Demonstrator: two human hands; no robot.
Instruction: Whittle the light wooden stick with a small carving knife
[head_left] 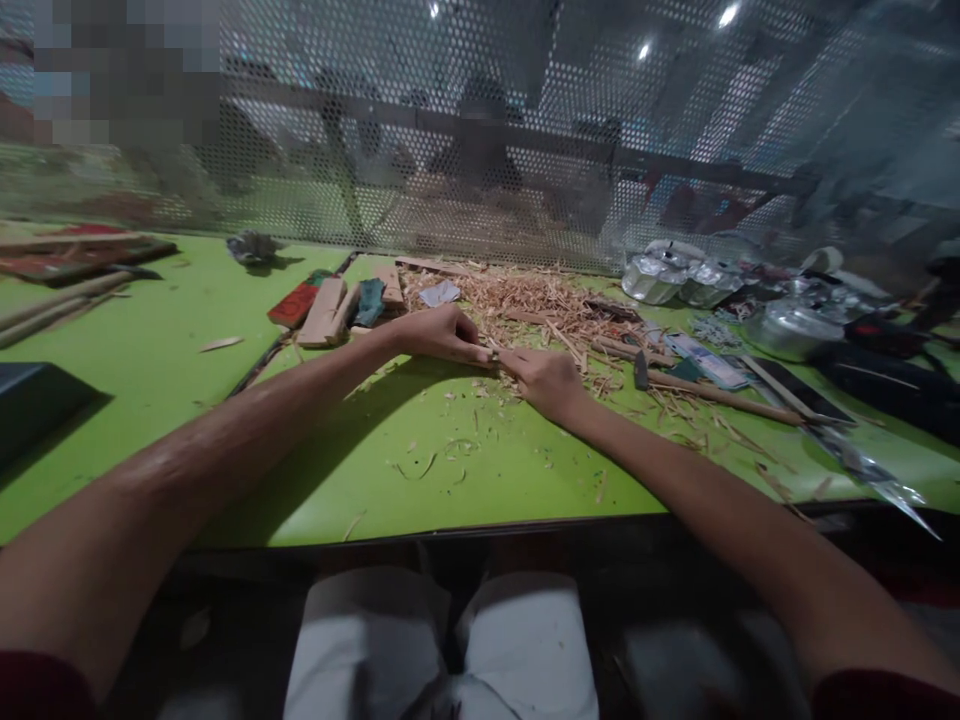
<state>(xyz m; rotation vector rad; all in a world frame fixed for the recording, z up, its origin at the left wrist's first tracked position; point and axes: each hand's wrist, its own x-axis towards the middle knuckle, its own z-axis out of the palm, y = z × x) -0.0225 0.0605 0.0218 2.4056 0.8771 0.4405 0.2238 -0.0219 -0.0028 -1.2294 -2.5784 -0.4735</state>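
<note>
Out over the green table, my left hand and my right hand meet, fingertips almost touching. Each is closed in a pinch around a small pale piece, mostly covered by the fingers. Its kind I cannot make out. Curled wood shavings lie heaped just beyond my hands, with finer scraps strewn nearer to me. A hammer with a wooden handle lies right of my right hand.
Wooden blocks and a red block lie at the left. To the right are a phone, foil-like silver containers and a black bag. A perforated metal screen stands along the back.
</note>
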